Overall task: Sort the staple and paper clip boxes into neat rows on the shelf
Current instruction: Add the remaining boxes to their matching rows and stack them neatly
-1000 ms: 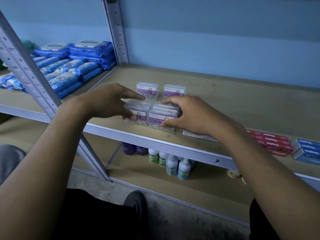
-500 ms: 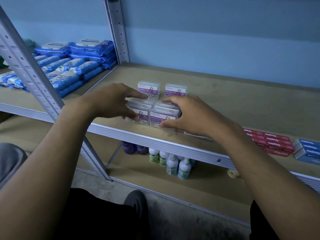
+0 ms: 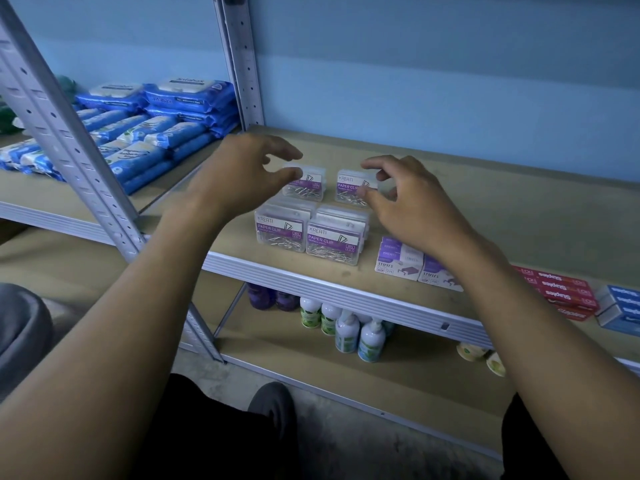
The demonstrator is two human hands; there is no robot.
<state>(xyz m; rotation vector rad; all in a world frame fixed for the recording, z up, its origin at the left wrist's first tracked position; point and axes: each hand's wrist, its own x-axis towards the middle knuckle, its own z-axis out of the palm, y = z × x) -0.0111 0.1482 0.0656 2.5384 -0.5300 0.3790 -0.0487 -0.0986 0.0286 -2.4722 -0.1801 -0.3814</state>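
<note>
Four clear plastic paper clip boxes with purple labels stand in two rows on the brown wooden shelf board [image 3: 485, 209]: a front pair [image 3: 311, 237] touching side by side near the shelf's metal front edge [image 3: 346, 289], and a rear pair [image 3: 329, 185] set apart from each other. I see my left hand [image 3: 239, 174] hovering over the rear left box, fingers loosely curled and grasping nothing. My right hand [image 3: 412, 202] hovers at the rear right box, fingers curled near its lid; whether they touch it I cannot tell. Just below the right palm lie white and purple cardboard staple boxes [image 3: 401, 261], close to the front edge. Beyond the fingertips the board lies bare back to the blue wall [image 3: 415, 81]. Right of my right wrist sit red staple boxes [image 3: 557, 292] and blue staple boxes [image 3: 620, 310]. Left of my left hand a grey perforated upright [image 3: 65, 133] stands before blue wipe packs [image 3: 156, 129]. Bottles [image 3: 346, 327] occupy the lower shelf.
</note>
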